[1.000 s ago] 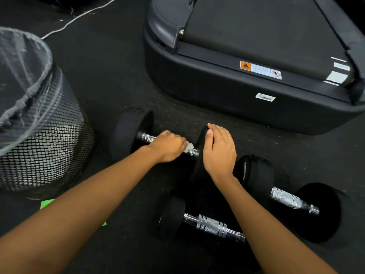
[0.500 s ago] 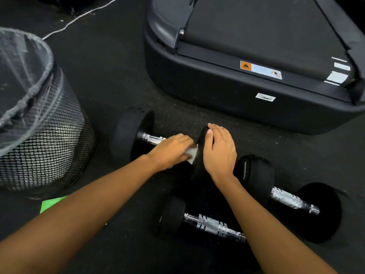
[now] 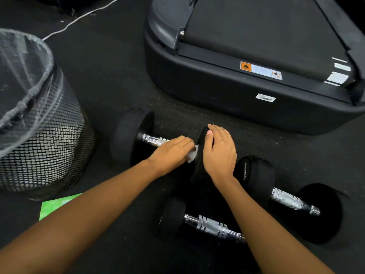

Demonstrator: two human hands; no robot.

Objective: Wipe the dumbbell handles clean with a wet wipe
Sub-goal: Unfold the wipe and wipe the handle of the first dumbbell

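Observation:
Three black dumbbells with chrome handles lie on the dark floor. On the far dumbbell (image 3: 132, 133), my left hand (image 3: 171, 153) is wrapped around the right end of the handle (image 3: 155, 139) with a white wet wipe (image 3: 192, 155) pressed under it. My right hand (image 3: 220, 150) rests on top of that dumbbell's right weight head, fingers curled over its edge. A second dumbbell (image 3: 212, 226) lies nearest me under my right forearm. The third dumbbell (image 3: 286, 198) lies to the right.
A black mesh bin (image 3: 39, 135) lined with a clear bag stands at the left. A green wipe packet (image 3: 57, 204) lies beside it, partly under my left arm. The treadmill base (image 3: 246, 91) fills the far side. A white cable (image 3: 79, 18) runs across the floor.
My left hand has slid rightward along the far dumbbell's handle with the wipe, up against the right weight head, uncovering more chrome on the left. My right hand has stayed put.

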